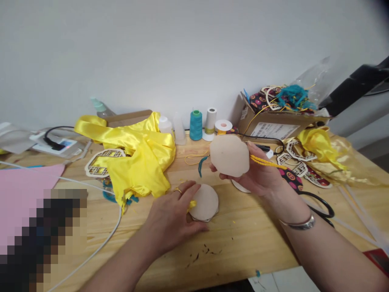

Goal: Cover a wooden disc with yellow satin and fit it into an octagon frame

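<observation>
Your right hand [261,174] is clamped on a pale scalloped flat board piece [229,155], held upright above the wooden table [243,239], with a yellow twisted cord [267,162] trailing from its right side. Your left hand [170,217] lies unclenched, fingers resting on a pale round board disc [208,202] that sits flat on the table. A crumpled yellow satin cloth [136,154] is to the left. A teal thread spool [196,125] and a cardboard box [273,125] stand behind, and black-handled scissors [322,207] lie to the right.
</observation>
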Tool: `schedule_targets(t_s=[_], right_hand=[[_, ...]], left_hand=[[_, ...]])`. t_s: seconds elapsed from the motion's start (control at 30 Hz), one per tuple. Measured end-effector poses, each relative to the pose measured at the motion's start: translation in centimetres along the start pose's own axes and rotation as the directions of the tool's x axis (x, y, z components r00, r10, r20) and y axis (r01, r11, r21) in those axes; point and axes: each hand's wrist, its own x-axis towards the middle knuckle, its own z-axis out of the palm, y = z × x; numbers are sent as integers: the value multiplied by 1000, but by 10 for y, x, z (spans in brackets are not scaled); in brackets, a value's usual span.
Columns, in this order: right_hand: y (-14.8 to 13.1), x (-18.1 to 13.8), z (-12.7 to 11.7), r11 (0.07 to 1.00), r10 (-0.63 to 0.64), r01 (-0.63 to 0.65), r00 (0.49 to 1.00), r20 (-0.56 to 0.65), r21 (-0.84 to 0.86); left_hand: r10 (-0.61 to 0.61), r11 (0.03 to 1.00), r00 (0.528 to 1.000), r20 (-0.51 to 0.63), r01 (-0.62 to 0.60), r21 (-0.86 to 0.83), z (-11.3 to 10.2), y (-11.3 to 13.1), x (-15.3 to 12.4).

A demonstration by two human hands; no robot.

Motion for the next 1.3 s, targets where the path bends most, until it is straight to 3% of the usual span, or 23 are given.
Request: schedule_targets(t_s=[0.13,0.33,0.4,0.5,0.57,0.8,0.9,0.97,1.07,1.17,1.3], right_hand=[[0,0,0,999,-19,20,999,29,-46],[0,0,-2,989,-20,24,999,25,-148],[0,0,-2,987,-35,39,999,27,-158],[-1,-1,-3,983,-33,31,999,-9,-182],[-3,-1,-3,979,-42,39,999,-15,-198],[-7,-1,-1,981,-74,55,993,-95,-186],[-9,-1,-1,989,-96,80,987,-133,-122],[-9,0,-2,994,-101,92,980,-169,-61],[-9,1,-2,989,-90,112,974,-210,96],[-7,3,-2,957,-87,142,972,-217,252],[-5,6,-2,929,-66,121,984,-165,351]], left_hand=[[-47,999,999,2,47,11,-1,1,2],[-141,986,989,-46,136,-99,1,-7,4],[-238,969,966,-103,230,-92,-1,-9,5],[-391,919,893,-224,393,-36,-7,-10,8],[-431,892,849,-305,451,-4,-10,-9,10],[-402,874,806,-435,480,81,-7,-11,9],[-319,937,782,-535,345,-55,-8,-13,7],[-296,953,813,-502,215,-214,-7,-14,6],[-247,929,911,-330,126,-348,-4,-15,5],[-39,976,976,-214,-8,-216,2,-16,4],[85,996,992,-93,-86,-15,7,-16,1]])
